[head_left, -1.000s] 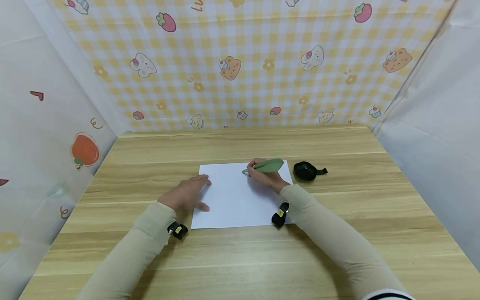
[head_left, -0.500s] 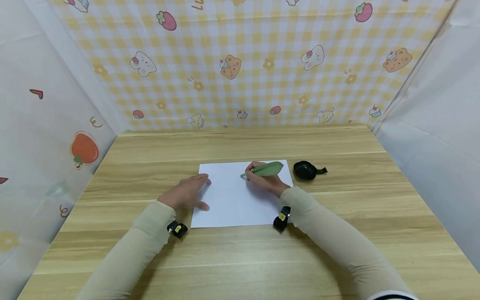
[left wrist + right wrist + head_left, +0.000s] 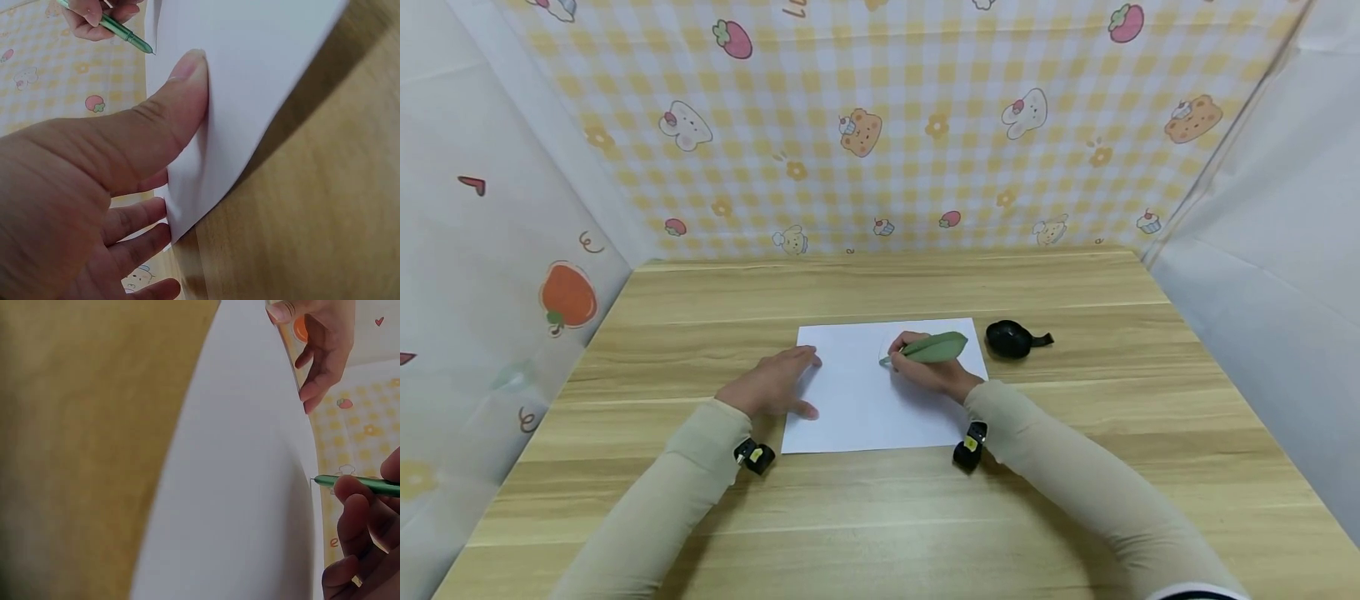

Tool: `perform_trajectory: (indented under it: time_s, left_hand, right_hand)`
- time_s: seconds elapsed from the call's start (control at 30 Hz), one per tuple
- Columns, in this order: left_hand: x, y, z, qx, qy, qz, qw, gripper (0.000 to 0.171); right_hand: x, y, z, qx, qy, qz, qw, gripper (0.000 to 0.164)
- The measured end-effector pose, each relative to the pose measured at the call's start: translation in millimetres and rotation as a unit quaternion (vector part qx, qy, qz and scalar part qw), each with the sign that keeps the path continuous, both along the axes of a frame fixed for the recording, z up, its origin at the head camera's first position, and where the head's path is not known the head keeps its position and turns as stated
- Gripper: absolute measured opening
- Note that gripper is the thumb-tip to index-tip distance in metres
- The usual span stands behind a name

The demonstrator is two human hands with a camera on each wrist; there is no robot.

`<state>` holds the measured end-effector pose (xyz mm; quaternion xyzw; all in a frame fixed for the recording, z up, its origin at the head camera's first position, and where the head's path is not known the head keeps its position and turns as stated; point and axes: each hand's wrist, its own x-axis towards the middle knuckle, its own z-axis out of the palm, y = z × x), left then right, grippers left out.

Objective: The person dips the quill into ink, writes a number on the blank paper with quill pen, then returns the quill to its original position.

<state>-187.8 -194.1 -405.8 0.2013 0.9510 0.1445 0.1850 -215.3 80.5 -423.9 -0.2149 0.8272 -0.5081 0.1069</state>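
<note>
A white sheet of paper (image 3: 850, 408) lies on the wooden table. On its left edge rests my left hand (image 3: 771, 385), thumb and fingers spread and fairly straight; the left wrist view shows the thumb (image 3: 181, 94) on the paper. My right hand (image 3: 928, 369) pinches a green pen (image 3: 362, 484) whose broad end is shaped like a leaf (image 3: 942, 347). The pen's tip touches the paper right of its middle, at the lower end of a faint thin curved line. In the right wrist view the curled fingers (image 3: 356, 519) hold the pen near its tip.
To the right of the paper sits a small black rounded object (image 3: 1009, 340) with a short handle-like tail. Behind the table hangs a yellow checked cloth (image 3: 910, 167) with cartoon prints. White sheets (image 3: 1262, 208) close off both sides.
My right hand and the pen have moved toward me and slightly left at the tip, and a faint curved line now shows behind the tip. The left hand has stayed in place.
</note>
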Motion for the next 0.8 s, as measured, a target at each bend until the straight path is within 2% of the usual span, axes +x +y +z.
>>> perform_trajectory:
  time_s: [0.23, 0.57, 0.8]
  left_hand:
    - [-1.0, 0.8, 0.5, 0.0, 0.001, -0.003, 1.0, 0.078]
    - [-0.4, 2.1, 3.7, 0.001, 0.001, -0.003, 1.0, 0.077]
    - [-0.8, 1.3, 1.3, 0.0, 0.003, -0.005, 1.0, 0.077]
  right_hand:
    - [6.6, 1.5, -1.3, 0.007, -0.008, 0.018, 1.0, 0.02]
    - [18.1, 4.7, -0.5, 0.029, 0.018, 0.032, 0.999, 0.019]
    - [28.1, 8.3, 1.7, 0.045, 0.031, 0.052, 0.997, 0.019]
